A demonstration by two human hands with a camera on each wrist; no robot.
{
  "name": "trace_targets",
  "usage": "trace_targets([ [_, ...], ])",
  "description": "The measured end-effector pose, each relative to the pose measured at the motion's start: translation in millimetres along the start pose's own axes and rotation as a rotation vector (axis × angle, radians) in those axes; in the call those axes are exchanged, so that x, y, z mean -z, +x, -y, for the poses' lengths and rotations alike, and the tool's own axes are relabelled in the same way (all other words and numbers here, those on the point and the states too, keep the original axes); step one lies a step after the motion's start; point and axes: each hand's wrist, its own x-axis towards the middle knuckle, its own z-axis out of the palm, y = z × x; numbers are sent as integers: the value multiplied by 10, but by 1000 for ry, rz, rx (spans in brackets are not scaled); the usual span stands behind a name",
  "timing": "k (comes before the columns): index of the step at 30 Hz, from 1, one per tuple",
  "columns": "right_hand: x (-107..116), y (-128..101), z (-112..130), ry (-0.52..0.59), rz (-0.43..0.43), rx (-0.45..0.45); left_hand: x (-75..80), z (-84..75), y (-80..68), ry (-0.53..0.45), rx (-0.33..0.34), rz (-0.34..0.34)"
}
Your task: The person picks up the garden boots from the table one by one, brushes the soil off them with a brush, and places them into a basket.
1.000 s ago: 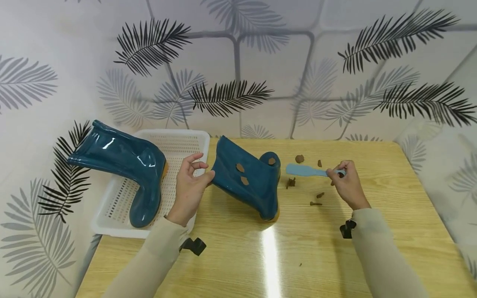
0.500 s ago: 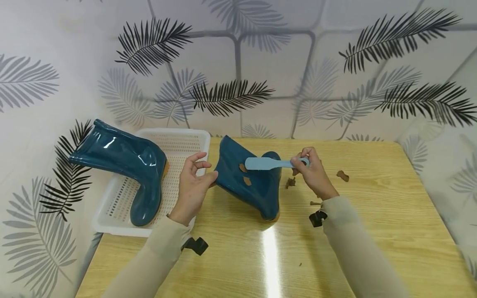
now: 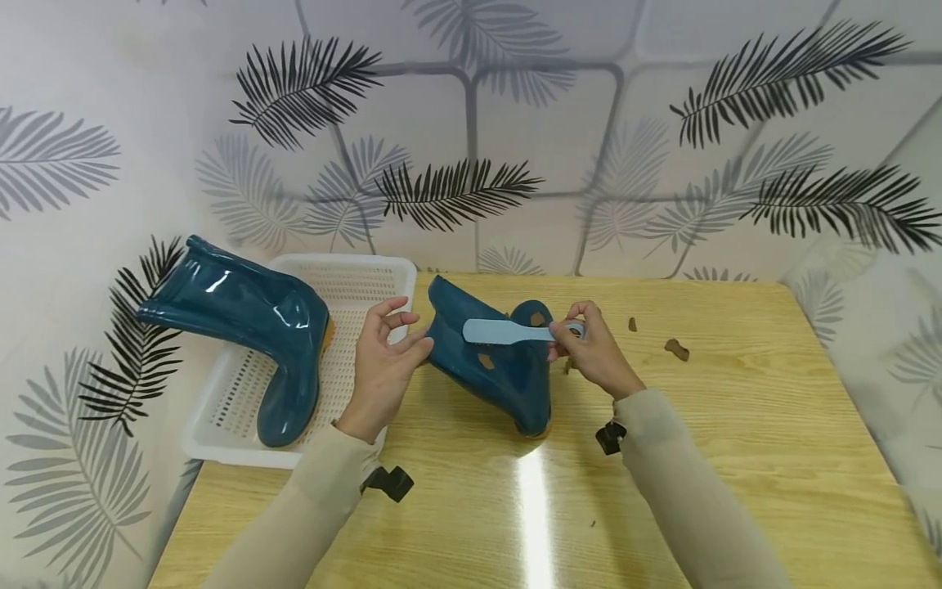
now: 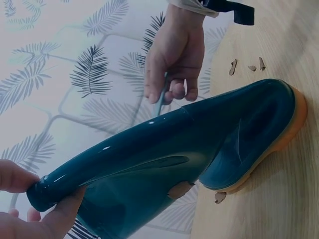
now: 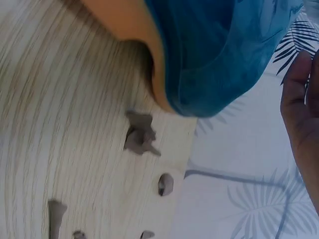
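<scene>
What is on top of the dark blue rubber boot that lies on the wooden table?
On the dark blue rubber boot, a light blue flat spatula rests, held by the right hand. Two brown mud patches show; the blade may cover more.

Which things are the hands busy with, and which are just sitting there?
In use:
boot on the table, gripped at its top by the left hand
blue scraper, held by the right hand
brown patches on that boot

Just sitting there:
second boot
white basket
brown bits on the table
</scene>
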Motion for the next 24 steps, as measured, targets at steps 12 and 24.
trace_targets([
  [12,158,-77,-33,156,-53,112,8,15,-8,-20,31,-6],
  [24,79,-64,-13,-131,-82,73,-12,40,-32,3,34,-23],
])
